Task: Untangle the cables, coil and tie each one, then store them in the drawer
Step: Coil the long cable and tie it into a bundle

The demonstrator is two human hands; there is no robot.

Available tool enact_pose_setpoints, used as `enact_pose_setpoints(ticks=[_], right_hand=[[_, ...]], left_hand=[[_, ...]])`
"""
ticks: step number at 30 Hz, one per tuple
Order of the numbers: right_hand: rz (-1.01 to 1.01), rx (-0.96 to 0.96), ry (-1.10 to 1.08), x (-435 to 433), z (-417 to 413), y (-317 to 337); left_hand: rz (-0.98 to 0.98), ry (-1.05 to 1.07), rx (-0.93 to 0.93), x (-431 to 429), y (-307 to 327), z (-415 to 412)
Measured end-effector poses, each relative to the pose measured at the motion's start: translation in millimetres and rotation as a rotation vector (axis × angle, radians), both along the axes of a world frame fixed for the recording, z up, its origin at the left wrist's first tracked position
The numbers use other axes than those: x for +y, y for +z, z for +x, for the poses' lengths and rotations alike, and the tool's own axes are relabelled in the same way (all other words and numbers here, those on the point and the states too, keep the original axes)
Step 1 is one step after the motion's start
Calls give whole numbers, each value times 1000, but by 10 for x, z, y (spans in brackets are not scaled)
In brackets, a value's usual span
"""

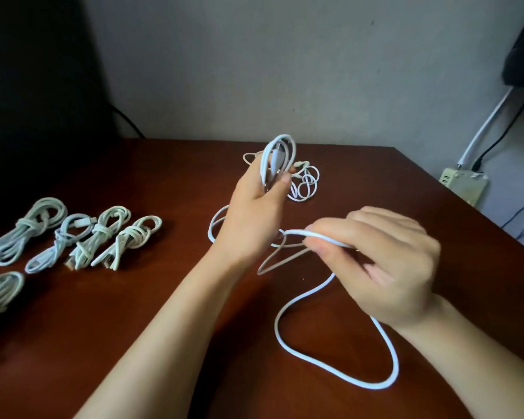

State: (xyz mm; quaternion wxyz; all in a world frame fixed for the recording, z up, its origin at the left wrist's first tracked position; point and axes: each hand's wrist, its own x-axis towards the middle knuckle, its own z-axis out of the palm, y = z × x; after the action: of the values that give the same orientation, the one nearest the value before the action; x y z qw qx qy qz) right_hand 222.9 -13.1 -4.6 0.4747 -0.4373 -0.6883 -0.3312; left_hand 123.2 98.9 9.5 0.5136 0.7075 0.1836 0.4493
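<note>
Where brown table (164,297) meets grey wall (254,71), cables (304,184) tangle.

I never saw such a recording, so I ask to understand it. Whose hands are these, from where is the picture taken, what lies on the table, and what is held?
There is no machine: a person works with bare hands. The one picture comes from a camera worn on the head, looking down. The left hand grips several loops of a white cable; the right hand pinches its loose length, which trails onto the brown table. At the left lie tied bundles, already finished. Beyond the left hand lies a small tangle of thin cables.
</note>
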Motion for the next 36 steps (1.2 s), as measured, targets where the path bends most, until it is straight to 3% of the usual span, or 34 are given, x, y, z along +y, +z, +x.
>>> enact_pose_setpoints(ticks=[4, 10, 15, 20, 25, 29, 32, 36], right_hand=[[49, 110, -67, -6, 27, 10], [44, 286, -98, 19, 68, 56], [-67, 354, -82, 45, 102, 59], [-101, 403, -124, 72, 132, 33], [-127, 513, -135, 81, 166, 33], [-190, 480, -162, 99, 191, 18], [-207, 518, -143, 109, 212, 25], [-278, 640, -73, 114, 210, 53]], left_hand=[[-24, -111, 106, -74, 5, -36], [-335, -322, 245, -75, 110, 46], [-323, -518, 258, -166, 67, -45], [-75, -720, 340, -173, 141, -148], [-127, -728, 378, -153, 55, -144], [-269, -743, 399, -164, 21, -123], [-415, -777, 333, -182, 36, -97], [-457, -736, 307, -180, 41, -76]])
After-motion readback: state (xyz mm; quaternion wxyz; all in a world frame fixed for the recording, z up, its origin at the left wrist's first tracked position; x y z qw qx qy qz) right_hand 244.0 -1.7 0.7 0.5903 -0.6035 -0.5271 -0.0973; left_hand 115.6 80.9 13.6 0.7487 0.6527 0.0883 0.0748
